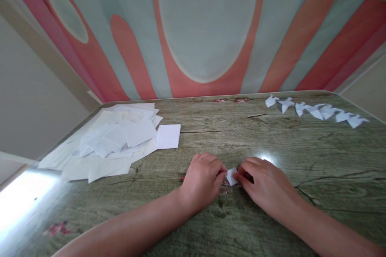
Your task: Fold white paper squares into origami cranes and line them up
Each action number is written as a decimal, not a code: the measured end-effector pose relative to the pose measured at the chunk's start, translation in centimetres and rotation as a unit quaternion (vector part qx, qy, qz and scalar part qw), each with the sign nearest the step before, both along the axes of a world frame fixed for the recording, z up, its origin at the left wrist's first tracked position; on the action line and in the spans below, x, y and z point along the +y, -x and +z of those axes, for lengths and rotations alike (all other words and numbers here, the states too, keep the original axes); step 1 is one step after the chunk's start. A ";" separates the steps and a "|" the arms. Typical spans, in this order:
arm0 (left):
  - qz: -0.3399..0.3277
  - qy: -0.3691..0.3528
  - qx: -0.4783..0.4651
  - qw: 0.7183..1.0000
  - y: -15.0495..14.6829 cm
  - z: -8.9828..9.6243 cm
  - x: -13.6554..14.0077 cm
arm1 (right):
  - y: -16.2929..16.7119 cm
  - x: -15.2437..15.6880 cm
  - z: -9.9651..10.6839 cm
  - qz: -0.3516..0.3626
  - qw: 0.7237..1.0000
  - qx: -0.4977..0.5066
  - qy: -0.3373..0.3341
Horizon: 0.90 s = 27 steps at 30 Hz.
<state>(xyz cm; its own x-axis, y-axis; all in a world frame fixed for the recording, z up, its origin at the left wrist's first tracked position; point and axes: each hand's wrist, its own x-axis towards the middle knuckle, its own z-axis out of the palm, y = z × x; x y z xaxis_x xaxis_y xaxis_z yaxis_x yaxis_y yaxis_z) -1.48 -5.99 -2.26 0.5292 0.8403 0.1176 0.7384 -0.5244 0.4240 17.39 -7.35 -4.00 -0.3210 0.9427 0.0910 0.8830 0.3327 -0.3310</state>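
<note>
Between my two hands, low over the wood-patterned table point(211, 128), is a small folded piece of white paper point(231, 176). My left hand point(205, 176) pinches its left edge between thumb and fingertips. On the other side, my right hand point(259, 178) has thumb and fingers closed on the right edge. Fingers cover parts of the paper, so its full folded shape is hidden. A neat stack of square white paper point(168, 136) lies beyond my left hand.
A large loose pile of white paper sheets point(111, 140) spreads over the table's left side. Several folded white paper birds point(315, 111) stand in a row at the far right. A wall with a red and grey-green pattern point(208, 86) rises behind the table's back edge.
</note>
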 end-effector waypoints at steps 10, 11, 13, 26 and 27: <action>-0.039 -0.052 0.054 0.996 0.0 0.3 0.0 | 0.1 0.1 0.4 0.004 1.000 0.004 -0.009; -0.041 -0.053 0.057 0.996 0.0 0.3 0.0 | 0.1 0.1 0.4 0.002 1.000 0.002 -0.009; -0.046 -0.054 0.064 0.995 0.0 0.3 0.0 | 0.1 0.1 0.5 0.000 1.000 -0.004 -0.006; -0.230 -0.093 0.106 0.963 0.7 1.2 -0.5 | -0.2 0.0 0.3 -0.014 0.999 0.035 -0.023; -0.229 -0.096 0.112 0.962 0.7 1.4 -0.6 | -0.4 -0.1 0.2 -0.009 0.998 0.061 -0.030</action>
